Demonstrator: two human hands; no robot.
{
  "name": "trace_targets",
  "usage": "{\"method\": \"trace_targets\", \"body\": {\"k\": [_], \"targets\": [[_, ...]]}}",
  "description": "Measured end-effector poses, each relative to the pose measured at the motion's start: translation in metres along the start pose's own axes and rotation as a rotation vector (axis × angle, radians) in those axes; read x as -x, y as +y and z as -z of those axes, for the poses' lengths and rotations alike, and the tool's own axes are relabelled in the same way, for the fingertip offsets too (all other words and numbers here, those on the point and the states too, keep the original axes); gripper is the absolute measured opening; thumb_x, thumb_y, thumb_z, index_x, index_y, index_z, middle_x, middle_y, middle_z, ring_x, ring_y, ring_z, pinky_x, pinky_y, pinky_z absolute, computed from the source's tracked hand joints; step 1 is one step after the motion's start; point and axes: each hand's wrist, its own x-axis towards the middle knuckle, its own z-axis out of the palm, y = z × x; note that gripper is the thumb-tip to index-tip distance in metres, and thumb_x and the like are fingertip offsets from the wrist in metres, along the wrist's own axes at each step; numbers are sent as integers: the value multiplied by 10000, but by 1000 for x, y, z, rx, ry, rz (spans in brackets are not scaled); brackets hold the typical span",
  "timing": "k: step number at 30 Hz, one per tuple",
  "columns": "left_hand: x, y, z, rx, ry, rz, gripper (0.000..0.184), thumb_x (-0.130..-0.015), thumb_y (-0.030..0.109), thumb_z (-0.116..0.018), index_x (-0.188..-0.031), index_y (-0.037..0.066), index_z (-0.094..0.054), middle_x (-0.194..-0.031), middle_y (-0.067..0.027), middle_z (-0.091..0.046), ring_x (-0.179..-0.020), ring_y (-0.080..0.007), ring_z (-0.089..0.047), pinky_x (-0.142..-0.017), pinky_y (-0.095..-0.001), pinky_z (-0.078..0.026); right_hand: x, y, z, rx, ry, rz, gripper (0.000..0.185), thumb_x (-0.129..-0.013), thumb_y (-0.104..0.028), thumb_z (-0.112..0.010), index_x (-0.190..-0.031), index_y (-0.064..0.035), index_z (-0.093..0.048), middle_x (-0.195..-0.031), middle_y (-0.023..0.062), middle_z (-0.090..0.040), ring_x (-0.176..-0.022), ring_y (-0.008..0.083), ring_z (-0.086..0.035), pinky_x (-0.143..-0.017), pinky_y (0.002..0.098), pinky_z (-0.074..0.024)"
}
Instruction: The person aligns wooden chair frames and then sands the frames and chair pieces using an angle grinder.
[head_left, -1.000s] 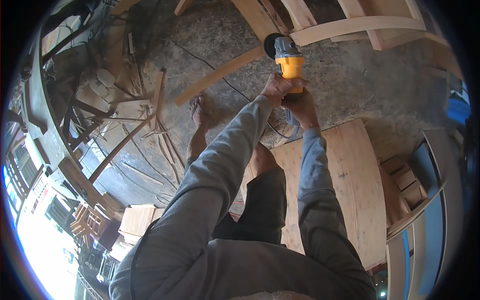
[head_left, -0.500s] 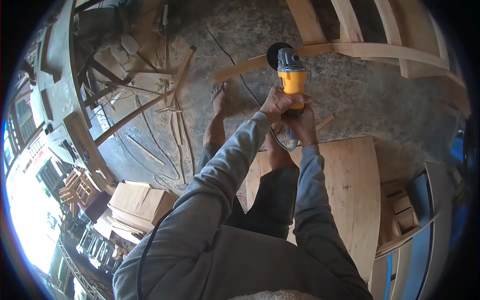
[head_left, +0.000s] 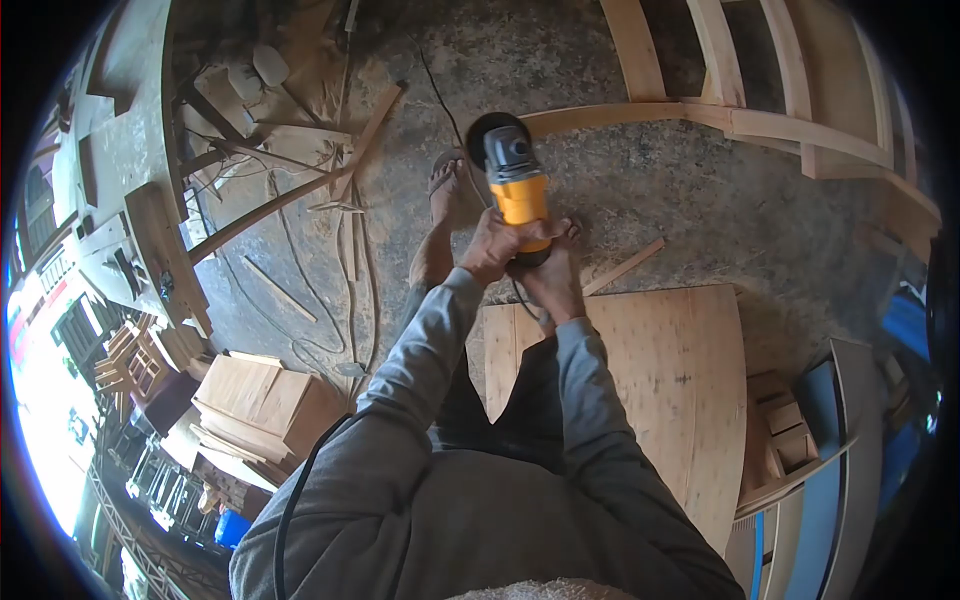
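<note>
Both of my hands are closed round an angle grinder (head_left: 520, 200) with a yellow body and a grey head. My left hand (head_left: 495, 245) wraps the middle of the yellow body. Behind it, my right hand (head_left: 555, 280) grips the dark rear end, where the cord comes out. The dark round disc (head_left: 478, 135) sits at the far left of the head, over the left part of a curved wooden strip (head_left: 605, 113). Whether the disc touches the wood I cannot tell. The strip's left end is hidden by the grinder.
A slatted wooden frame (head_left: 720, 60) joins the strip at the upper right. A curved wooden panel (head_left: 665, 370) lies close by my right arm. Scrap wood (head_left: 365, 140) and a cable (head_left: 435, 85) lie on the concrete floor. Stacked boards (head_left: 245, 405) stand at lower left. My bare foot (head_left: 445, 190) is near the disc.
Both hands have carried the grinder leftward and a little closer to me, along the curved strip. The grinder now leans to the left. My grip looks the same.
</note>
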Motion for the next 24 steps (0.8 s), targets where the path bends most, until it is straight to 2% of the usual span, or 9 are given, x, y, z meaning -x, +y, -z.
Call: {"method": "trace_targets", "body": {"k": [2, 7, 10, 13, 14, 16, 19, 22, 24], "targets": [[8, -6, 11, 30, 32, -11, 437, -745, 220, -904, -1103, 61, -710, -1015, -19, -717, -924, -151, -683, -871, -327, -552, 3, -5, -8, 221, -5, 23, 690, -689, -189, -850, -1299, -29, -571, -1086, 190, -716, -992, 354, -719, -877, 438, -566], [25, -3, 21, 120, 71, -65, 408, -758, 198, -896, -1085, 65, -691, -1029, -29, -710, -926, -156, -682, -880, -331, -564, 7, -16, -20, 150, -47, 6, 696, -680, -176, -822, -1313, -41, -565, -1091, 182, -716, -982, 363, -712, -877, 450, -557], [18, -3, 17, 110, 59, -58, 422, -748, 212, -909, -1080, 69, -692, -1015, -23, -709, -920, -150, -681, -872, -332, -566, 4, -14, -14, 138, -31, 131, 792, -734, -195, -833, -1441, -103, -488, -1138, 211, -722, -1046, 398, -721, -875, 453, -575], [8, 2, 1, 108, 27, -49, 432, -740, 226, -922, -1072, 71, -693, -1001, -17, -709, -911, -144, -680, -860, -326, -565, 3, -25, 5, 92, -56, -21, 797, -712, -165, -847, -1431, -97, -510, -1170, 181, -711, -1070, 355, -718, -877, 433, -572], [8, 2, -8, 131, 41, -74, 418, -716, 244, -936, -1009, 46, -715, -952, -17, -726, -856, -129, -682, -838, -313, -565, 4, -25, 10, 101, -32, 4, 780, -710, -157, -840, -1417, -91, -519, -1162, 182, -713, -1065, 355, -719, -876, 433, -572], [4, 3, -20, 156, 12, -62, 409, -715, 236, -940, -1003, 49, -717, -942, -12, -727, -852, -126, -683, -829, -312, -563, 7, -25, 22, 121, 24, 50, 748, -705, -142, -827, -1391, -79, -536, -1145, 183, -718, -1056, 354, -721, -876, 434, -572], [-10, -9, -29, 152, -19, -28, 415, -729, 222, -931, -1040, 63, -705, -966, -15, -719, -879, -143, -686, -845, -327, -565, 3, -31, 39, 70, -50, -78, 720, -689, -137, -811, -1355, -66, -547, -1123, 184, -721, -1039, 359, -723, -874, 440, -569], [-27, -12, -41, 122, -28, -27, 413, -738, 211, -923, -1055, 69, -700, -984, -22, -720, -896, -157, -691, -860, -340, -566, -3, -28, 54, 144, 16, -184, 679, -675, -168, -813, -1298, -47, -572, -1097, 184, -723, -1024, 357, -727, -869, 440, -566], [-40, -14, -52, 112, -62, -14, 414, -736, 215, -924, -1053, 69, -702, -986, -23, -724, -902, -160, -694, -863, -344, -565, -10, -14, 64, 135, 54, -170, 671, -670, -194, -822, -1278, -38, -583, -1090, 189, -722, -1028, 353, -727, -868, 441, -565]]}}
